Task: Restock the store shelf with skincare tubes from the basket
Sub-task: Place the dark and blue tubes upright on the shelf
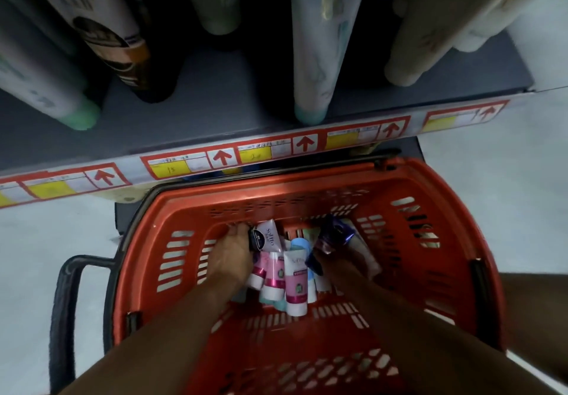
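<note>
Two bare forearms, no sleeves visible; hands bare: left hand, right hand ungloved

Handwritten "15" on a yellow price tag along the shelf edge; beside it, another yellow tag reading "20". Brand lettering on a white tube below, too blurred to read surely.

Both hands in red basket, left hand gripping tubes

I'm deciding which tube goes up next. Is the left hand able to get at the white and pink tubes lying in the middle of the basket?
Probably yes. The left hand is already down inside the red basket, right beside the white and pink tubes, and nothing lies over them.
</note>
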`<state>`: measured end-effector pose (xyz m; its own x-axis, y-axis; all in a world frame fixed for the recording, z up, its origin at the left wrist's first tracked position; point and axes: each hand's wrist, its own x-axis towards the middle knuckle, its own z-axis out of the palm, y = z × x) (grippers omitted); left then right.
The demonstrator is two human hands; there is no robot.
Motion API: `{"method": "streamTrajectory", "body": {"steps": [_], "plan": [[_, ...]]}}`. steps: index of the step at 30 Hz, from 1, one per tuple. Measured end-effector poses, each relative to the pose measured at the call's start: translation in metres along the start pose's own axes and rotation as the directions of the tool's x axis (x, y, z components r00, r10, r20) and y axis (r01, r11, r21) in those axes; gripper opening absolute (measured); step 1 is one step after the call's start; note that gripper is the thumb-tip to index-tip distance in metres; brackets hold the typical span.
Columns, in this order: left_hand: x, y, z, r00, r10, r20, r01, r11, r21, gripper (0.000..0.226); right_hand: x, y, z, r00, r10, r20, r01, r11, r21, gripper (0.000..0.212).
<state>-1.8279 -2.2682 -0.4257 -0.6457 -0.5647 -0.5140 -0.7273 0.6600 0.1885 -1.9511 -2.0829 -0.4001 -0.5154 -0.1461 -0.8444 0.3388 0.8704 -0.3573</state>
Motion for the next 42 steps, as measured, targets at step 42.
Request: {"method": "streamTrajectory", "body": {"steps": [42], "plan": [[-0.12,0.046,-0.086,0.967,-0.073,-0.245,0.01,0.968,-0.25,0.06,-0.078,0.013,-0.021,0.884,-0.375,-0.278,0.332,0.924,-0.19,0.06]]}}
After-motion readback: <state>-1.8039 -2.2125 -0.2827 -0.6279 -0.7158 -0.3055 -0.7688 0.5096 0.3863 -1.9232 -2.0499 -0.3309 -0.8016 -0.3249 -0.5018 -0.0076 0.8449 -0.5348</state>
